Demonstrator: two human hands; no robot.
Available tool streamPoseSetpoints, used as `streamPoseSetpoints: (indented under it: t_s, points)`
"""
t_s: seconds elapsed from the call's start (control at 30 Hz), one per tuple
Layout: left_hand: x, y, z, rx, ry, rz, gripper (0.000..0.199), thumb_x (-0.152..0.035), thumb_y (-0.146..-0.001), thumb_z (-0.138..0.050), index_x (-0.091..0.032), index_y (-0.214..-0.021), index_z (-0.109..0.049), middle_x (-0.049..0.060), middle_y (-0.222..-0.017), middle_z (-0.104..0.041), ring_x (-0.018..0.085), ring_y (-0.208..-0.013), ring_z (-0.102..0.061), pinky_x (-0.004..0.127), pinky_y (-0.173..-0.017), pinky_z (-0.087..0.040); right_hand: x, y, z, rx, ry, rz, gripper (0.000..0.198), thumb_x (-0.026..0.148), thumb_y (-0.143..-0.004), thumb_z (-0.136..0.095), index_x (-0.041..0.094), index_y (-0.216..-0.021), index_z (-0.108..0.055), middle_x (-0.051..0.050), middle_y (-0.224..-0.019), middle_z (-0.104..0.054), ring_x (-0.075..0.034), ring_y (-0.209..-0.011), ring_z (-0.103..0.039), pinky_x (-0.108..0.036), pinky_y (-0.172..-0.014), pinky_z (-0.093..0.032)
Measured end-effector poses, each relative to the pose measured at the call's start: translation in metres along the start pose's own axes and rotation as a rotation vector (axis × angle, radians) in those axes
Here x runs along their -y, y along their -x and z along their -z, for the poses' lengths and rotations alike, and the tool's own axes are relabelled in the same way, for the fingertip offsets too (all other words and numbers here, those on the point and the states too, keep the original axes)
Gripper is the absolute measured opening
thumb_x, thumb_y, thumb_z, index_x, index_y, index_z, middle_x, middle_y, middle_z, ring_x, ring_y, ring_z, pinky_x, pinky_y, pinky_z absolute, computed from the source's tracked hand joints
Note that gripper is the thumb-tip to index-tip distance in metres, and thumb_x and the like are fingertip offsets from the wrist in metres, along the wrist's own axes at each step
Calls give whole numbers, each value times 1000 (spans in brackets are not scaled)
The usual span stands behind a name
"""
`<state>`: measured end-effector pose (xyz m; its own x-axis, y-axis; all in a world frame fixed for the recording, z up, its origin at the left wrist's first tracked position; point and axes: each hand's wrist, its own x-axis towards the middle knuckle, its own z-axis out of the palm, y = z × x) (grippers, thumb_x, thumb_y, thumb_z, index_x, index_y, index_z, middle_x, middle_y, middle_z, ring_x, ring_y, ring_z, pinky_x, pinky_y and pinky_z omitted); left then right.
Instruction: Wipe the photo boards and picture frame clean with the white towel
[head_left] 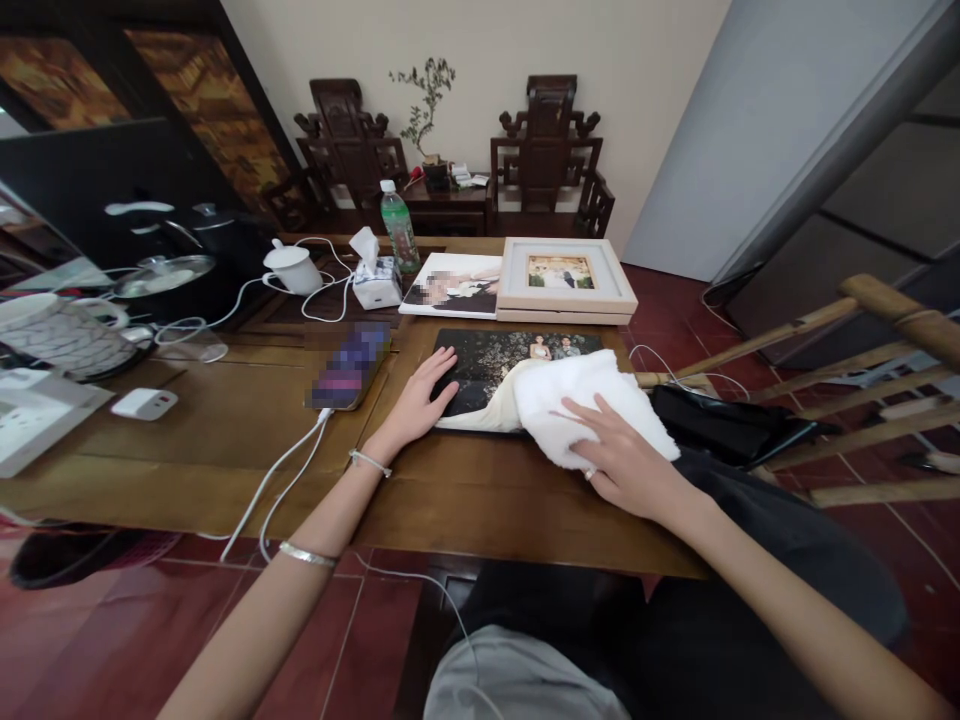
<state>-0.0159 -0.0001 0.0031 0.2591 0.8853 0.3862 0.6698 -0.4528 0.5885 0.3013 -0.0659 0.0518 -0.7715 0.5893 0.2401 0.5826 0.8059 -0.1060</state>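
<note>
A dark wedding photo panel [480, 375] lies flat on the wooden table near its front edge. My left hand [420, 400] rests at the panel's left edge, fingers stretched out over its surface. On the panel's right part sits a folded white towel [551, 390], and it hides that corner of the picture. My right hand [622, 455] presses on the towel and grips it, with some fingers partly sunk in the cloth.
Behind the panel lie a white photo print [435, 285] and a light framed photo [622, 290]. A phone [349, 370] with a white cable, a tissue box [377, 285], a bottle [399, 230] and a lidded cup [294, 268] stand leftward. A bamboo chair [892, 300] is at right.
</note>
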Motion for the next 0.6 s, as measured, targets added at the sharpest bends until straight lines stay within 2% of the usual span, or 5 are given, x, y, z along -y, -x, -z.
streamPoseSetpoints:
  t_s: [0.1,0.3,0.4,0.5,0.6]
  points:
    - [0,0,1,2,5,2,48,-39,-92,-44,-14,-132,-49,13,-144,-42,23,-137,-32,46,-114,-24,-3,5,5,26,-13,12,35,2,-66,-46,15,-91,-66,-20,-135,-51,-31,-132,-38,-58,-108,-27]
    - [-1,0,1,0,9,2,47,-39,-91,-44,-14,-131,-50,13,-143,-44,23,-137,-33,46,-113,-25,-60,-14,6,-54,31,-146,33,4,-73,-42,15,-95,-64,-18,-125,-59,-30,-124,-48,-52,-103,-36]
    - [0,0,1,-2,14,4,47,-39,-91,-44,-15,-131,-50,12,-144,-43,23,-137,-33,47,-113,-25,-77,-26,2,-71,59,-226,33,5,-75,-41,15,-98,-63,-17,-120,-61,-31,-123,-48,-53,-100,-38]
    - [1,0,1,-6,19,2,47,-39,-91,-44,-14,-131,-50,13,-143,-43,23,-137,-33,46,-114,-25,-66,-27,-4,-65,87,-204,37,2,-71,-42,14,-100,-63,-19,-125,-58,-31,-127,-44,-56,-103,-33]
    - [1,0,0,-10,18,2,47,-39,-91,-43,-14,-131,-50,13,-143,-43,23,-137,-33,45,-114,-24,-33,-13,-8,-60,87,-105,37,1,-67,-44,12,-96,-64,-22,-131,-53,-33,-130,-40,-59,-106,-28]
